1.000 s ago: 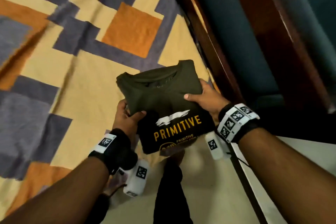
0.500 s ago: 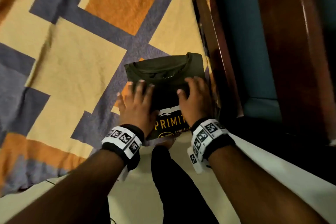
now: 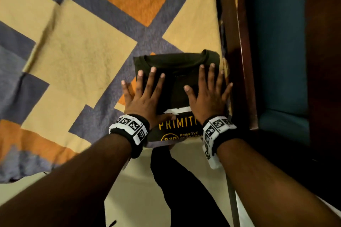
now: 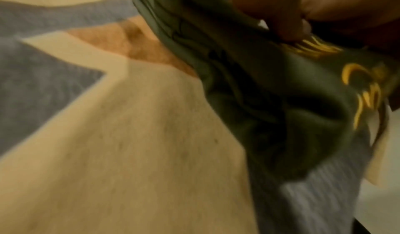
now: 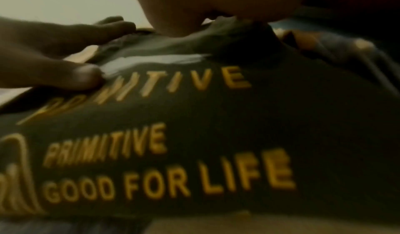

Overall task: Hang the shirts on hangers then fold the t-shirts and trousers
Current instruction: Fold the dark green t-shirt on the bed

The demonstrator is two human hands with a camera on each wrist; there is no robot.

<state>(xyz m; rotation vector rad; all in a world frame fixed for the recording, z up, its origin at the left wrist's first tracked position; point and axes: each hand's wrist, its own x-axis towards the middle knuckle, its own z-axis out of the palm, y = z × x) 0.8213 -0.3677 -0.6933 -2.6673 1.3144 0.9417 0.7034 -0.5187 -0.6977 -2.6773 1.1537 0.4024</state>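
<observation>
T-shirt [image 3: 177, 68] folded on bedspread [image 3: 77, 57] | hands [image 3: 145, 97] [image 3: 208, 96] flat, fingers spread | bedframe [image 3: 238, 42] alongside

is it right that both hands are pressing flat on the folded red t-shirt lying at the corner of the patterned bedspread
Not quite: the folded t-shirt is dark olive green with yellow PRIMITIVE lettering, not red, as the head view shows. The rest holds: the left hand and right hand both press flat on it at the corner of the patterned bedspread.
</observation>
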